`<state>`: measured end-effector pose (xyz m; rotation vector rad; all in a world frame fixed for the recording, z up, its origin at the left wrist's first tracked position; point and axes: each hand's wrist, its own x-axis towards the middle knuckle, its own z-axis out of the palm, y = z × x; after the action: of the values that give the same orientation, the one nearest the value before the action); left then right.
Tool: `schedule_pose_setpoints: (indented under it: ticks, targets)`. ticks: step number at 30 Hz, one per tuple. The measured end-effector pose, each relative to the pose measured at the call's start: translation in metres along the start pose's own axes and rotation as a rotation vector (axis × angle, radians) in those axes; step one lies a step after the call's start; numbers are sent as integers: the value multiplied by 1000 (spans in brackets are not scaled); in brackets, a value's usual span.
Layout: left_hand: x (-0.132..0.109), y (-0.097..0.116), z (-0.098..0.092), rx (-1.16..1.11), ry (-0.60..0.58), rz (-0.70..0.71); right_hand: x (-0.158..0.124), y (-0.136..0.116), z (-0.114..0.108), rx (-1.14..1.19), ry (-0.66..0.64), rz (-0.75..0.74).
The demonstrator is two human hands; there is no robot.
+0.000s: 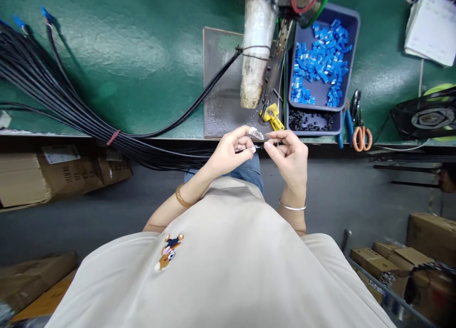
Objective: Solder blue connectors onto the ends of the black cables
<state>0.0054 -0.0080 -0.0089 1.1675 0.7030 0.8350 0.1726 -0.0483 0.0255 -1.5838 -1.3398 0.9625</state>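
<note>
My left hand (233, 149) is closed in a pinch at the bench's front edge, on the thin end of a cable with a small light-coloured tip. Just right of it, my right hand (289, 153) pinches something small and dark at the same cable end; its shape is too small to tell. White wrapping covers a fingertip of my left hand. A bundle of black cables (142, 149), tied with a red band (113, 138), runs from the left towards my left hand. Beyond my hands lies a yellow tool (273, 116) on a dark board (223, 100).
A wrapped cylinder (253, 57) hangs over the board. To the right stand a tray of blue pieces (352, 47) and a tray of small black parts (337, 123). Orange-handled scissors (362, 138), blue-handled pliers (347, 123) and a black fan (423, 116) are further right.
</note>
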Motion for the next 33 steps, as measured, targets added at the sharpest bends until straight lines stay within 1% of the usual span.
schedule_pose_setpoints:
  ticks: [5, 10, 12, 15, 17, 19, 21, 22, 23, 24, 25, 26, 27, 28, 29, 31, 33]
  targets:
    - [0, 0, -2, -78, -25, -9, 1, 2, 1, -6, -72, 3]
    - [-1, 2, -1, -143, -40, -32, 1, 2, 5, -81, -66, -49]
    - [-1, 3, -2, -175, -41, -48, 0, 1, 4, -52, -19, -71]
    - [-1, 5, -7, -194, -77, -61, -3, -3, -8, -13, 171, -138]
    - [-1, 6, -13, -172, -163, -73, -3, -7, -24, -69, 293, -191]
    - [0, 6, -19, -101, -309, -99, 1, -11, -45, -196, 312, -198]
    - [1, 8, -23, 32, -498, -111, 11, -10, -69, -419, 263, -160]
    - [2, 10, -23, 121, -582, -94, 19, -8, -80, -580, 263, -154]
    - [2, 11, -22, 214, -648, -60, 29, -5, -90, -733, 309, -154]
    - [1, 13, -20, 303, -690, -14, 41, -1, -99, -855, 360, -134]
    - [0, 14, -16, 382, -706, 37, 55, 4, -106, -936, 404, -103]
    - [-1, 14, -12, 440, -695, 78, 69, 9, -111, -984, 445, -81]
    - [-2, 14, -8, 466, -658, 99, 84, 15, -114, -1004, 480, -71]
    - [-4, 13, -4, 454, -593, 98, 99, 20, -115, -1002, 508, -76]
    - [-5, 12, -2, 397, -500, 69, 112, 25, -115, -984, 511, -92]
    - [-4, 8, -1, 161, -261, -32, 135, 32, -113, -941, 486, -100]
    - [-2, 5, -4, -122, -48, -116, 150, 37, -109, -898, 431, -181]
